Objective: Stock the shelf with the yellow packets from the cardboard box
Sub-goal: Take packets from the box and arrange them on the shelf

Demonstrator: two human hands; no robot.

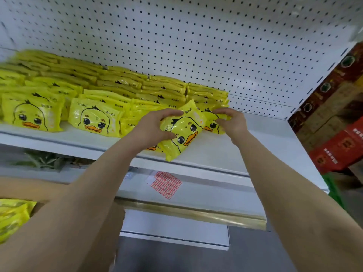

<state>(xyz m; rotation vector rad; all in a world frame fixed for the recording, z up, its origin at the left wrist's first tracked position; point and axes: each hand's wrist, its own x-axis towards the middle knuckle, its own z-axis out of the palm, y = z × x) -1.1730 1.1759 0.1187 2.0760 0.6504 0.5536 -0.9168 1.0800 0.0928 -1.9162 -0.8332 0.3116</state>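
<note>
- So we're mid-placement here: the left hand [155,126] has its fingers and thumb curled round a yellow duck packet [181,132], holding it tilted over the front lip of the white shelf [225,154], lower corner poking out past the edge.
- The right hand [230,120] is just beside it, fingers bent and pinching the top of the neighbouring packet [213,122], which stands at the right end of the front row (looks like it's being steadied or nudged to make room, but that's my guess).
- The rest of the shelf is already pretty loaded: stacked packets [117,83] run along the pegboard back panel [196,36], with a few upright ones facing out on the left.
- There's bare shelf to the right of the last packet, so the row can keep growing that way.
- More packets sit in the cardboard box [13,216] at lower left, so I'd say the job is well along but not finished.
- Next move, as I read it: straighten the tilted packet so the duck faces out, slide it back onto the shelf next to the one under the right hand, then let go.
- Main thing to watch is that overhanging corner, since the glossy wrap looks slippery and it could slide off the edge if released too early.
- A sheet of red price stickers [166,184] lies on the shelf below, not part of this.
</note>
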